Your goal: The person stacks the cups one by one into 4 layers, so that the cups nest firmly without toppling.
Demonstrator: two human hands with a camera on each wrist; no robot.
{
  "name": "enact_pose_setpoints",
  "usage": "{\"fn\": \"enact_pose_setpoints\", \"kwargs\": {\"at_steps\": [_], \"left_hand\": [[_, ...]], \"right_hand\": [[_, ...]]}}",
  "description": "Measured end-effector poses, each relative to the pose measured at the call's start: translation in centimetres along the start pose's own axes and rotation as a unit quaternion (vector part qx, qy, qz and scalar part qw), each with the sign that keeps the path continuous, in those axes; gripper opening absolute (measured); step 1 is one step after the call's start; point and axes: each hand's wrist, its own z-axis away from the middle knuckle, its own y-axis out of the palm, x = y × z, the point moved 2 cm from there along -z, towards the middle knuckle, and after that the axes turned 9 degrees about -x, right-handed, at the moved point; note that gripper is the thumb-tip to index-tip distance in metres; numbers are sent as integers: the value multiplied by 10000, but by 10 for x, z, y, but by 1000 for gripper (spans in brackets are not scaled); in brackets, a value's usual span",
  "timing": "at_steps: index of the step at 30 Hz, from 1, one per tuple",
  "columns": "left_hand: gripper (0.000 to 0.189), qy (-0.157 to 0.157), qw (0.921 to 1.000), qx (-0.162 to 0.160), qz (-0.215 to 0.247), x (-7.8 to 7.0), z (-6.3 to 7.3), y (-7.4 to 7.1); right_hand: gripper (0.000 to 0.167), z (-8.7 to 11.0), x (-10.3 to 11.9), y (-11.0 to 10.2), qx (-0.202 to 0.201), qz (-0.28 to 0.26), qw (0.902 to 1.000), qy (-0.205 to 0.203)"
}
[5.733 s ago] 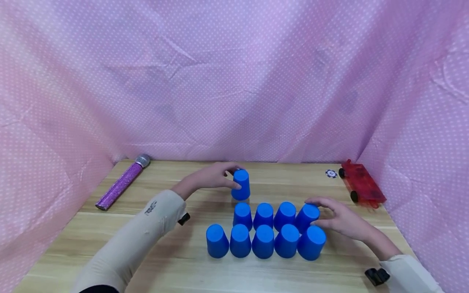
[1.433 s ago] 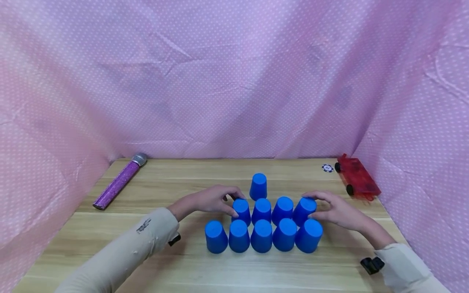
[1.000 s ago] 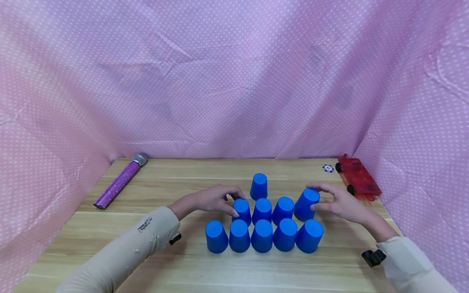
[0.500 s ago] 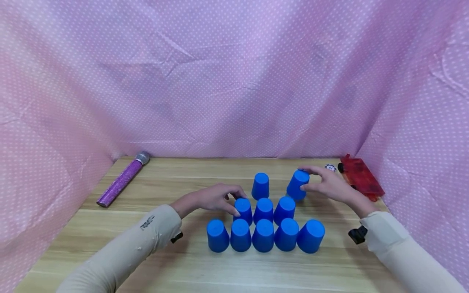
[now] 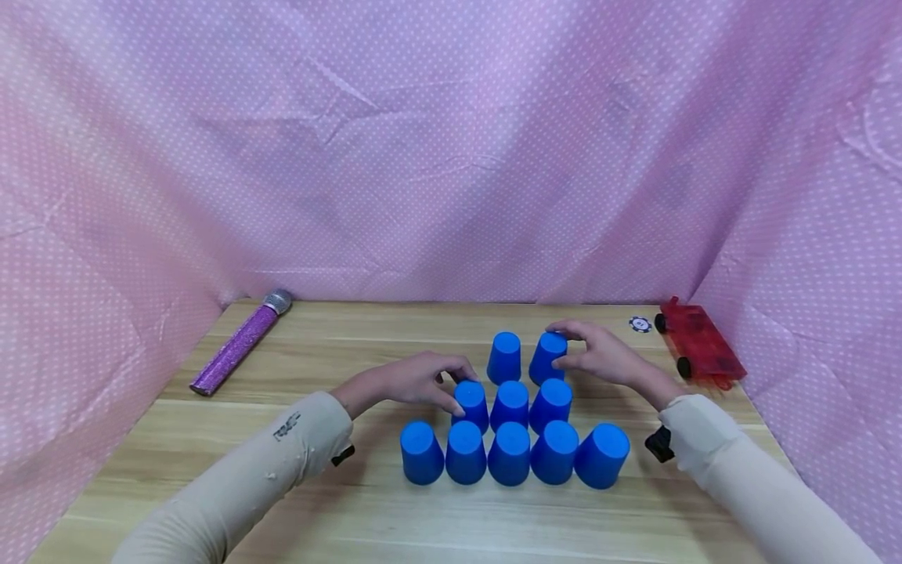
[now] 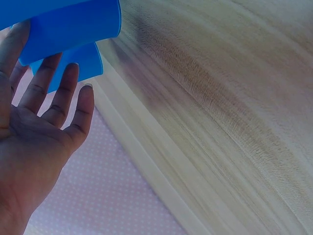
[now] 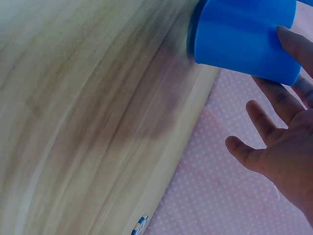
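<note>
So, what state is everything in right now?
Front cups: five, upside down
Middle cups: three, upside down
Back cups: two, upside down
Left fingers: gripping the leftmost middle cup
Right fingers: gripping the right back cup
Microphone: lying down
Chip: lying flat
Red car: untouched
Cloth: creased

1. I face a pale wooden table (image 5: 395,525) with visible grain.
2. Behind the table and along its sides, I see creased pink cloth (image 5: 451,157) dotted white.
3. I see soft sheen on the table's near part.

Wood-grain table (image 5: 380,525): inverted blue cups (image 5: 509,456) in rows, purple mic (image 5: 241,345) left, chip (image 5: 640,324) and red toy car (image 5: 703,342) back right.
</note>
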Motion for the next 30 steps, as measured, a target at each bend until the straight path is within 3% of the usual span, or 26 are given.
{"fn": "enact_pose_setpoints", "kwargs": {"at_steps": [30], "left_hand": [[41,-15,10000,62,-17,-1,-1,-1]], "right_hand": [[61,-9,0,10,137,-8,9999,86]]}}
